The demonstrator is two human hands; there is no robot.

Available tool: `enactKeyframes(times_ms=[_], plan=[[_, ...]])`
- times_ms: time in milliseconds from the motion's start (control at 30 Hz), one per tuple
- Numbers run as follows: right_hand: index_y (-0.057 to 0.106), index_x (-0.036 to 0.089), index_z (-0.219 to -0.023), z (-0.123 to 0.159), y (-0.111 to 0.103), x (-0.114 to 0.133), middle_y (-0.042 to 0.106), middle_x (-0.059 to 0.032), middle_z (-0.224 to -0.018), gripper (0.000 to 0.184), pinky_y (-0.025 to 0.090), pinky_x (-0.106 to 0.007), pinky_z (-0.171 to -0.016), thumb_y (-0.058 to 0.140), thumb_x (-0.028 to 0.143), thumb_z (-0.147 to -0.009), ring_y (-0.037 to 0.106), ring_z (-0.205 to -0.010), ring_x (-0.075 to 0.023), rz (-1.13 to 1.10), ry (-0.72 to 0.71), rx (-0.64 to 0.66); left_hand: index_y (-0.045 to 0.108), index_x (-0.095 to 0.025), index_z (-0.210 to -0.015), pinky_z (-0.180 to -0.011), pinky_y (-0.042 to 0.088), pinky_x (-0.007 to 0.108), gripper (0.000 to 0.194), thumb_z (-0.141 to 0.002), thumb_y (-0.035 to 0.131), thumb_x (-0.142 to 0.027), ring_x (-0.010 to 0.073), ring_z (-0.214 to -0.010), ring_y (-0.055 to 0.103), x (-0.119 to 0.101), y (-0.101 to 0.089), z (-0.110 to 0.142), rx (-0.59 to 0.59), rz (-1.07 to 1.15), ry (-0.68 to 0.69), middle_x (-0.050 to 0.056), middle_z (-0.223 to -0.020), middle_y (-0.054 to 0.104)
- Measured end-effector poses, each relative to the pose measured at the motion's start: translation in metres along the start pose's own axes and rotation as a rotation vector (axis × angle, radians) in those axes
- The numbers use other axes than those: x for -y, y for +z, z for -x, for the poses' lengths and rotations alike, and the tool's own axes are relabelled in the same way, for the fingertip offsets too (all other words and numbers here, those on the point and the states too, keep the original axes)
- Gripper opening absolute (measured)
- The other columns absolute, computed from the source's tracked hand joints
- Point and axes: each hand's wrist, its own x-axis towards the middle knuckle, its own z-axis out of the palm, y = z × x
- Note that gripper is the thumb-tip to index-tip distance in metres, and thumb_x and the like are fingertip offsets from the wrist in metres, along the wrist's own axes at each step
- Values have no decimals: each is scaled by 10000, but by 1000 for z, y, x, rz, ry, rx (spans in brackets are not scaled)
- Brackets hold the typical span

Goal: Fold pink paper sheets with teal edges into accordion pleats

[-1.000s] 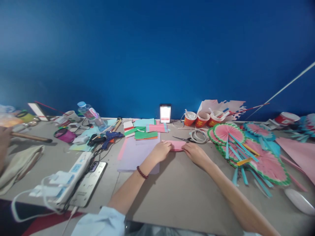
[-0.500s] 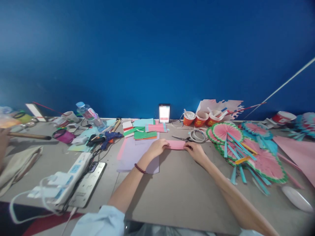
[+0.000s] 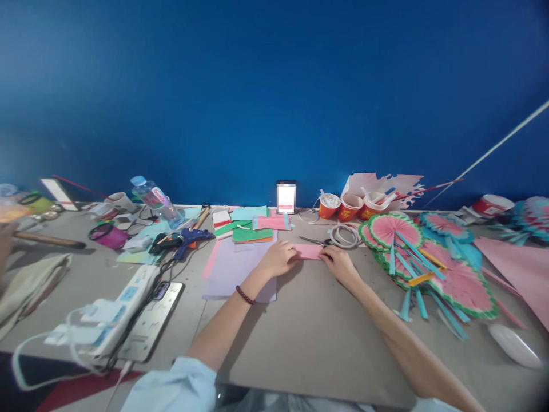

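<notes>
A narrow strip of pink paper (image 3: 309, 252) lies flat between my two hands at the middle of the table. My left hand (image 3: 279, 258) has its fingers closed on the strip's left end. At the other end, my right hand (image 3: 338, 263) pinches the paper between thumb and fingers. Right behind the strip rests a pair of scissors (image 3: 313, 241), its handles partly hidden by my right hand. Under my left forearm and wrist is a lilac sheet of paper (image 3: 238, 274), with green paper pieces (image 3: 251, 233) on its far part.
Red paper cups (image 3: 349, 208) stand by the blue wall beside a coiled white cable (image 3: 344, 236). Pink and green pleated paper fans (image 3: 397, 232) spread on the right. Left are a blue glue gun (image 3: 191, 241), a phone (image 3: 154, 320) and a power strip (image 3: 128, 312). Another person's hand (image 3: 5, 246) shows far left.
My left hand has shifted slightly to the right along the pink strip, covering more of its end. My right hand stays nearly where it was.
</notes>
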Motion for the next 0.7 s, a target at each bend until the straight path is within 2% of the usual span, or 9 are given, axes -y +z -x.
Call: enactKeyframes(times_ms=[67, 167, 300, 500, 700], plan=[[676, 171, -769, 0, 0, 0, 673, -95, -790, 191, 484, -337, -736, 498, 181, -836, 624, -775, -217, -4, -9, 7, 663, -154, -974, -782, 419, 318, 198, -891, 540, -285, 205, -905, 578, -3, 5, -2, -2, -50, 25, 70, -903, 651], [683, 173, -782, 1, -3, 0, 678, -97, -812, 173, 491, -343, -753, 522, 197, -841, 629, -796, -219, -15, -31, 32, 657, -149, -965, -777, 420, 321, 167, -904, 507, -186, 192, -862, 587, -6, 15, -5, -5, -104, 45, 58, -831, 640], [691, 185, -834, 1, -10, 0, 680, -97, -871, 98, 504, -348, -772, 616, 238, -799, 637, -828, -223, -33, -63, 66, 652, -135, -945, -768, 423, 341, 189, -915, 465, -148, 200, -846, 580, -7, 23, -5, -33, -160, 40, 72, -840, 622], [687, 185, -868, 0, -13, -2, 677, -108, -881, 122, 516, -362, -775, 581, 226, -825, 641, -837, -227, -20, -106, 81, 651, -144, -917, -753, 424, 326, 185, -918, 479, -211, 199, -863, 557, -6, 21, -4, -61, -188, 48, 74, -860, 603], [686, 197, -906, 2, -17, 3, 678, -102, -931, 177, 510, -359, -820, 517, 218, -858, 623, -907, -229, 121, -160, 91, 650, -139, -868, -744, 422, 329, 234, -928, 426, -167, 192, -819, 561, -6, 20, -5, -66, -162, 30, 77, -829, 603]])
